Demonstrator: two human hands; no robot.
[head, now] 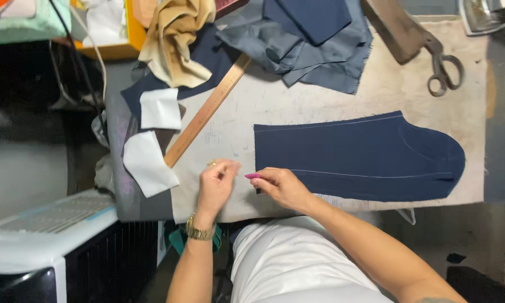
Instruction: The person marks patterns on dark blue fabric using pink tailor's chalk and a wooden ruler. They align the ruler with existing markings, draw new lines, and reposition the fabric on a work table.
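A navy cut fabric piece (364, 157) with pale chalk lines lies flat on the worn beige table cover (275, 106). My right hand (283, 188) rests at the piece's left edge and pinches a small pink piece of chalk (252, 175). My left hand (216, 182), with a gold watch on the wrist, sits just left of it on the bare cover. Its fingertips are pinched together, and I see nothing in them.
A wooden ruler (207, 109) lies diagonally at upper left, beside white fabric pieces (151, 140). Grey and navy cloth (308, 39) and tan cloth (174, 39) are piled at the back. Large scissors (432, 56) lie at upper right. A white appliance (44, 235) stands at lower left.
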